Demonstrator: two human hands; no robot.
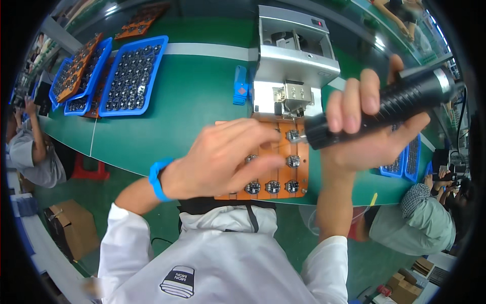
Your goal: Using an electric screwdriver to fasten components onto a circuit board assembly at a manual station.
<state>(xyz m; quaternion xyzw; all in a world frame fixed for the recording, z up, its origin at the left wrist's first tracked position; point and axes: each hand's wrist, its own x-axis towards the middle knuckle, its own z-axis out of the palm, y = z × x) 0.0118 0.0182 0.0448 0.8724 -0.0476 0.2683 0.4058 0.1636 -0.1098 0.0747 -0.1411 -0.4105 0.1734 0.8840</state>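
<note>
A black electric screwdriver (377, 109) lies tilted in my right hand (357, 126), whose fingers are wrapped round its ribbed body. Its bit end points left and down, at a small round part (293, 136) near the far right of an orange fixture board (263, 152). Over the left half of that board hovers my left hand (228, 154), thumb and fingers apart, slightly blurred, with nothing visible between them. It hides several of the board's places. Along the near row sit more small black-and-silver round parts (273, 187).
Just beyond the board stands a silver screw feeder (296, 66), with a blue tool-like object (240, 86) beside it. Blue trays (105, 104) of parts lie far left; another blue tray (400, 164) is at the right. Other people (422, 223) sit on both sides.
</note>
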